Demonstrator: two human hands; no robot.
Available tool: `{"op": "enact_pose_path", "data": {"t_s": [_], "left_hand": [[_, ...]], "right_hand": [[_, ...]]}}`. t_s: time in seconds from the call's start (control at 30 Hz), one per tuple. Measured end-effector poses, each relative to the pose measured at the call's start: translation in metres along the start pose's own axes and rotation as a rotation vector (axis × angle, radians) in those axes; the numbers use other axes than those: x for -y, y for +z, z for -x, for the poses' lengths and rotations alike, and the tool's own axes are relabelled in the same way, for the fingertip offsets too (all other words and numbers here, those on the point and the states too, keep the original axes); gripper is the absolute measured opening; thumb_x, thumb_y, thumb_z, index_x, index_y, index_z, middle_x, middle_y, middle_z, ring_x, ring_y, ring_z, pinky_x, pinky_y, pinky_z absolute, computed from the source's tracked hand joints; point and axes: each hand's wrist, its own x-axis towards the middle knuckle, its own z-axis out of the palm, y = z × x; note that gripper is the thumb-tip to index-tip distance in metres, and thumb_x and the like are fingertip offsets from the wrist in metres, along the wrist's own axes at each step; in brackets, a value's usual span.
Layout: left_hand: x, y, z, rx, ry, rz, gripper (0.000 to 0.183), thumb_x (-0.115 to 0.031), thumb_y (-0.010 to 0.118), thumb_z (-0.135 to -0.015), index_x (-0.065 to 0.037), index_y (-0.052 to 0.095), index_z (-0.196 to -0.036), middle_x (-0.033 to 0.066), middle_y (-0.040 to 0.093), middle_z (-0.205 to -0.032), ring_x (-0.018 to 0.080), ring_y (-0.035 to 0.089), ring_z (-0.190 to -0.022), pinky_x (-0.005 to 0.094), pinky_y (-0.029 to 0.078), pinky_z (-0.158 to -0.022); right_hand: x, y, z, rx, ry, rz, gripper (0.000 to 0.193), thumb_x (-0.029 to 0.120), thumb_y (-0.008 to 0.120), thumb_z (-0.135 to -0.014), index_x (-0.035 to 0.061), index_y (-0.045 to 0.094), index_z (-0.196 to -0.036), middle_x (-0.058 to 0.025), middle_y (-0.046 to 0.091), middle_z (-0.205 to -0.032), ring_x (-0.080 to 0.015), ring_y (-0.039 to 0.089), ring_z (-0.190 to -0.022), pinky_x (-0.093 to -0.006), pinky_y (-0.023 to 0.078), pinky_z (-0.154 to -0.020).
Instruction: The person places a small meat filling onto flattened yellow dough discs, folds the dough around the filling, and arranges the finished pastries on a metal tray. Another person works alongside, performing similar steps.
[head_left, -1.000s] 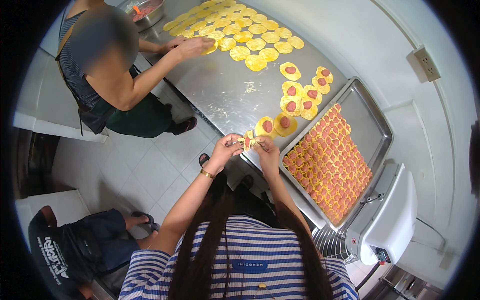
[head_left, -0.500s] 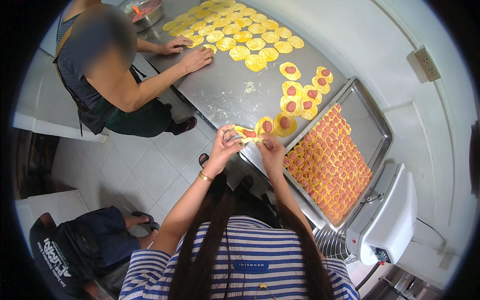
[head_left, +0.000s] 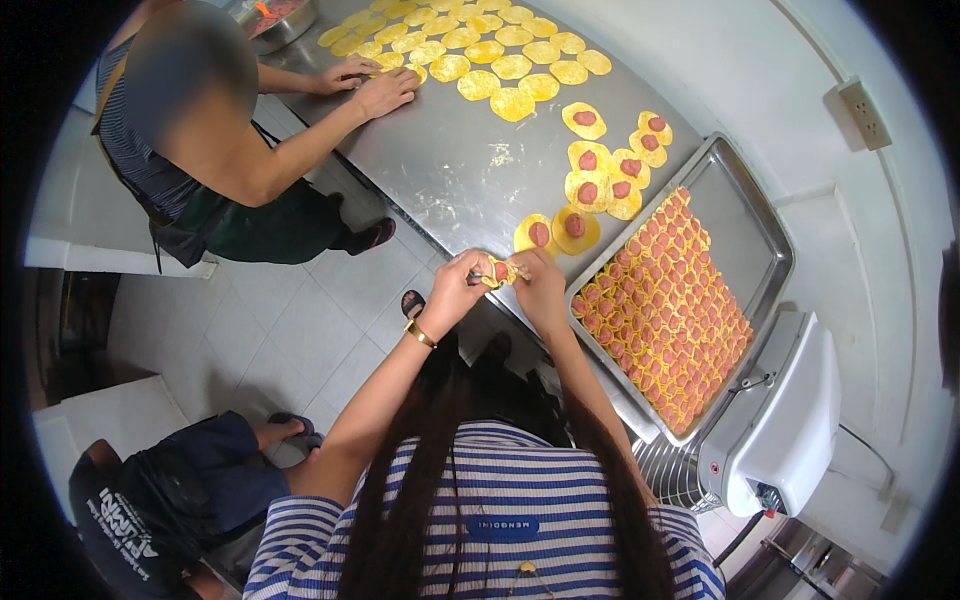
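Note:
Between my two hands is a dumpling (head_left: 502,271), a yellow wrapper gathered up around pink meat filling. My left hand (head_left: 458,293) pinches one side of it, and my right hand (head_left: 541,292) grips the other side with fingers bent. Both are held up over the near edge of the steel table (head_left: 440,190). Just beyond my fingers lie two flat wrappers topped with meat, one wrapper (head_left: 538,233) close to my right hand and another wrapper (head_left: 575,230) beside it. Several more filled wrappers (head_left: 587,191) lie farther off.
To the right, a metal tray (head_left: 745,215) holds rows of finished dumplings (head_left: 665,310). Plain yellow wrappers (head_left: 512,103) cover the table's far part, where a co-worker's hands (head_left: 385,93) touch some. A white machine (head_left: 785,410) stands below the tray. Another person (head_left: 160,500) is at lower left.
The wrapper, spread wide half a second ago, is now gathered around its meat. My hands have come closer together. The view has shifted slightly.

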Motion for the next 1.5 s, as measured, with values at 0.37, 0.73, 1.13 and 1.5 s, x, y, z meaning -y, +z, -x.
{"op": "enact_pose_path", "data": {"t_s": [0.37,0.73,1.13,1.5], "left_hand": [[-0.002,0.003,0.006,0.066,0.04,-0.084,0.038,0.0,0.075,-0.069,-0.003,0.063,-0.105,0.0135,0.068,-0.089,0.0191,0.069,-0.078,0.0293,0.056,-0.069],[-0.013,-0.005,-0.003,0.237,0.008,-0.113,0.027,-0.004,0.076,-0.069,-0.001,0.063,-0.092,0.0122,0.067,-0.076,0.0187,0.068,-0.071,0.0293,0.053,-0.065],[-0.015,0.008,-0.006,0.117,0.001,-0.346,0.03,-0.019,0.079,-0.067,-0.004,0.058,-0.083,0.0129,0.062,-0.066,0.0265,0.063,-0.06,0.0346,0.049,-0.058],[-0.006,0.007,0.001,0.077,0.021,-0.201,0.025,-0.01,0.076,-0.072,-0.001,0.059,-0.087,0.0118,0.064,-0.07,0.021,0.067,-0.064,0.0309,0.052,-0.061]], "right_hand": [[0.004,-0.004,0.012,0.138,0.068,0.092,0.033,-0.008,0.055,-0.068,0.0027,0.062,-0.098,-0.0171,0.062,-0.095,-0.038,0.06,-0.088,-0.0421,0.048,-0.076],[0.007,-0.007,0.015,0.132,0.083,0.155,0.027,-0.009,0.052,-0.07,0.0015,0.064,-0.092,-0.0157,0.063,-0.093,-0.0374,0.06,-0.092,-0.0436,0.048,-0.077],[0.002,-0.006,0.008,0.072,-0.017,0.094,0.021,-0.003,0.059,-0.071,0.0041,0.063,-0.091,-0.0149,0.061,-0.091,-0.0351,0.059,-0.088,-0.0413,0.048,-0.076],[0.009,-0.014,0.009,0.154,-0.005,0.147,0.025,-0.004,0.055,-0.072,0.0012,0.061,-0.095,-0.0156,0.059,-0.095,-0.0367,0.057,-0.093,-0.0438,0.047,-0.078]]}}
